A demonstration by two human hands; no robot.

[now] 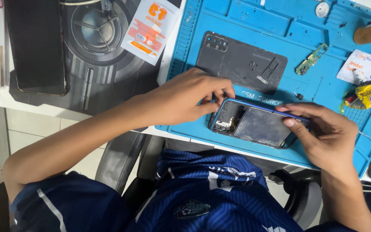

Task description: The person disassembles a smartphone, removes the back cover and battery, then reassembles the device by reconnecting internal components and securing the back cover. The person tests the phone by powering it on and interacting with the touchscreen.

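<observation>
Blue jersey [202, 193] nearest camera, lap at desk edge. Opened phone [254, 124], back off, innards up, on blue repair mat [254, 25] near front edge. Left hand [181, 96] fingers pinched at phone's top-left corner. Right hand [323, 133] grips phone's right end, thumb on top rim. Detached back cover [241, 64] just behind phone. Small green circuit board [310, 62] further right. Dark phone [37, 43] far left.

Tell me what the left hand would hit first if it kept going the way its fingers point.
The left hand points right, its fingertips at the opened phone's top edge. Going on, it would likely meet that phone's frame first, then the right hand beyond, though depth is unclear.
</observation>
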